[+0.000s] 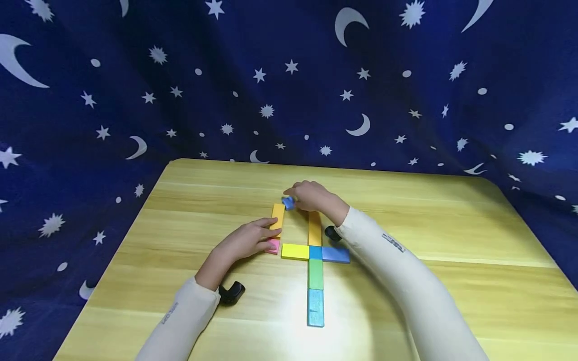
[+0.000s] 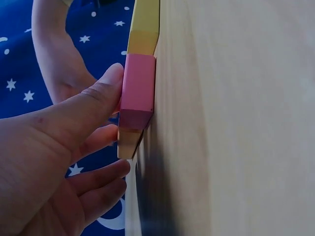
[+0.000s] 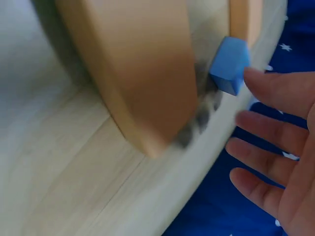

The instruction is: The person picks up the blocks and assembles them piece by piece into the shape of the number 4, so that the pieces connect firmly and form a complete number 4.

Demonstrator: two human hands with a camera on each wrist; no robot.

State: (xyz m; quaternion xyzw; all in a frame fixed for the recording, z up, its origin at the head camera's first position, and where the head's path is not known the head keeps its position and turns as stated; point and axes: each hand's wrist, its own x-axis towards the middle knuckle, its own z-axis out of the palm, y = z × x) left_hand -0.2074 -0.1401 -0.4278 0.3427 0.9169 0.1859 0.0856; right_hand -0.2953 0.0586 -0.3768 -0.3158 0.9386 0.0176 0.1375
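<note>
The left hand [image 1: 247, 236] rests its fingertips over an orange block [image 1: 278, 214] and a pink block [image 1: 273, 246] that lie end to end. In the left wrist view its thumb touches the pink block [image 2: 139, 86], and the other fingers extend beside the orange block [image 2: 129, 143]. At the far end of the orange block, the right hand [image 1: 310, 195] is at a small blue block [image 1: 288, 202]. The right wrist view has its thumb tip against that blue block [image 3: 230, 65], the other fingers extended and spread apart.
Right of the left hand, a cross of flat blocks has a second orange block [image 1: 314, 228], a yellow block [image 1: 295, 251], a blue block [image 1: 336, 254], a green block [image 1: 315, 274] and a teal block [image 1: 315, 308]. Beyond the wooden table [image 1: 451, 240] hangs a starry curtain [image 1: 289, 90].
</note>
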